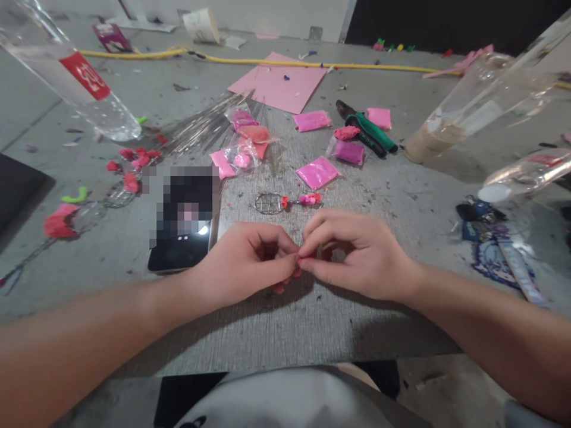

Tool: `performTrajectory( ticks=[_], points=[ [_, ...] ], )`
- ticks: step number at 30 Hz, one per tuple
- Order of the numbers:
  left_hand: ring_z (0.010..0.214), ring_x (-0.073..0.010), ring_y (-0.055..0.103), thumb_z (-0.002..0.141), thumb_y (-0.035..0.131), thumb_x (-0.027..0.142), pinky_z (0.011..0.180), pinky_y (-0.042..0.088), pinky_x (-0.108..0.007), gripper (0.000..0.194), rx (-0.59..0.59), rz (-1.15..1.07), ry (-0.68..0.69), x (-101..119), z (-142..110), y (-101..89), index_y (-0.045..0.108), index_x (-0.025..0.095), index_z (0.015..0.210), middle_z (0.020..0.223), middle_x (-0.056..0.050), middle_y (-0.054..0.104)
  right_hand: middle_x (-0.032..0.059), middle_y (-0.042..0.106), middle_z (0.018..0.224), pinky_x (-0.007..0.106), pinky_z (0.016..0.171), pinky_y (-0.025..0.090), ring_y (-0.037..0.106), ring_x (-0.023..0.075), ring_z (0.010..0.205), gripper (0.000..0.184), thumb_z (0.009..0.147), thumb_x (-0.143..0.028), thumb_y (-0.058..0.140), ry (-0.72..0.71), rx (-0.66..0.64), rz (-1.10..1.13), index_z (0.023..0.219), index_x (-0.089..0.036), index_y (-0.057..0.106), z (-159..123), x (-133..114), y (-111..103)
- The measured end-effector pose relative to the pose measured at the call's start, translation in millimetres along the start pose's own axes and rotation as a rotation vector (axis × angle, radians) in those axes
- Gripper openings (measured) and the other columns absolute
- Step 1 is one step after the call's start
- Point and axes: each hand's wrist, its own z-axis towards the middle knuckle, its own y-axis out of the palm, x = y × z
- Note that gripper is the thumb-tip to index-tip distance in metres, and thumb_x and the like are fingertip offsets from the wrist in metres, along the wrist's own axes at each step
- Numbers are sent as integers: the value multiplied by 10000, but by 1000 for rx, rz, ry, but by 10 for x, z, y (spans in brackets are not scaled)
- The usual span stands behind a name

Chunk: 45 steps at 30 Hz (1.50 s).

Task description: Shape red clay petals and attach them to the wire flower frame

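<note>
Both hands meet low over the table, fingertips together. My left hand (250, 258) and my right hand (357, 252) pinch a small piece of red modelling clay (298, 267), most of it hidden by the fingers. Just beyond them lies a wire frame (269, 203) with an oval loop and a thin stem, carrying red and pink clay lumps (309, 199). Packets of pink clay (317, 172) and a purple clay packet (349, 152) lie farther back, with an opened packet of orange-red clay (255, 135) to their left.
A phone (181, 255) lies left of my hands. Water bottles (96, 89) and a tilted clear container (439, 134) flank the area. Green-handled pliers (372, 131), thin wires (200, 125), pink paper (285, 89) and a yellow cable (267, 61) lie behind; keychains (499, 255) are at right.
</note>
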Motion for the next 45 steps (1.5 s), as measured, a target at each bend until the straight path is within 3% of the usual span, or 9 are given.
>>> performTrajectory(
  ticks=[7, 10, 17, 19, 22, 24, 32, 40, 45],
  points=[
    [483, -68, 624, 802, 697, 123, 455, 486, -125, 97, 63, 75, 111, 29, -54, 55, 693, 164, 713, 591, 42, 689, -25, 662, 723, 173, 541, 525, 618, 78, 607, 208, 809, -176, 832, 439, -54, 544, 877, -173, 636, -32, -45, 69],
    [498, -78, 635, 824, 689, 128, 460, 496, -136, 93, 66, 140, 171, 32, -80, 54, 698, 154, 736, 634, 14, 727, -22, 684, 721, 176, 581, 545, 645, 83, 642, 259, 814, -208, 850, 528, -83, 709, 881, -174, 602, -21, -50, 75],
    [507, -80, 641, 909, 649, 146, 465, 508, -148, 85, 55, 201, 278, 51, -87, 6, 700, 149, 840, 684, 5, 723, -31, 692, 746, 174, 626, 512, 661, 77, 682, 243, 838, -223, 849, 508, -109, 904, 914, -179, 622, 4, 50, 29],
    [581, -101, 677, 934, 635, 159, 533, 549, -178, 81, 11, 341, 379, 56, -45, -67, 714, 146, 943, 779, -20, 744, -41, 668, 734, 176, 612, 486, 629, 69, 653, 236, 846, -261, 845, 473, -57, 904, 897, -179, 629, 16, 89, 6],
    [876, -191, 716, 920, 639, 155, 807, 588, -294, 196, -196, 755, 645, 66, 33, -205, 738, 125, 1087, 984, -95, 740, -50, 623, 705, 186, 571, 435, 582, 74, 621, 252, 855, -325, 837, 437, 39, 866, 876, -181, 631, 46, 136, -25],
    [1005, -224, 682, 921, 587, 112, 904, 560, -327, 274, -282, 935, 726, 67, 69, -279, 738, 118, 1149, 1103, -136, 685, -48, 611, 695, 195, 561, 423, 569, 82, 615, 251, 867, -335, 822, 426, 82, 868, 857, -183, 623, 66, 154, -38],
    [1040, -240, 676, 1034, 486, 214, 936, 549, -334, 323, -420, 1164, 728, 20, 79, -321, 721, 157, 1248, 1164, -134, 662, -37, 606, 708, 213, 553, 394, 553, 95, 626, 232, 894, -352, 791, 430, 45, 854, 885, -198, 618, 54, 157, -26],
    [952, -212, 688, 1019, 502, 200, 867, 551, -322, 295, -352, 1198, 579, -11, 52, -213, 778, 200, 1124, 1134, -90, 685, -29, 614, 719, 204, 504, 393, 558, 100, 615, 198, 922, -326, 730, 474, 52, 854, 853, -195, 599, 69, 129, -28],
    [902, -191, 690, 1012, 543, 237, 834, 547, -296, 265, -314, 1151, 600, -31, 67, -203, 796, 231, 1091, 1084, -67, 707, -23, 609, 689, 214, 473, 385, 549, 110, 581, 234, 875, -352, 741, 518, 67, 849, 804, -188, 590, 102, 92, -36]
  ],
)
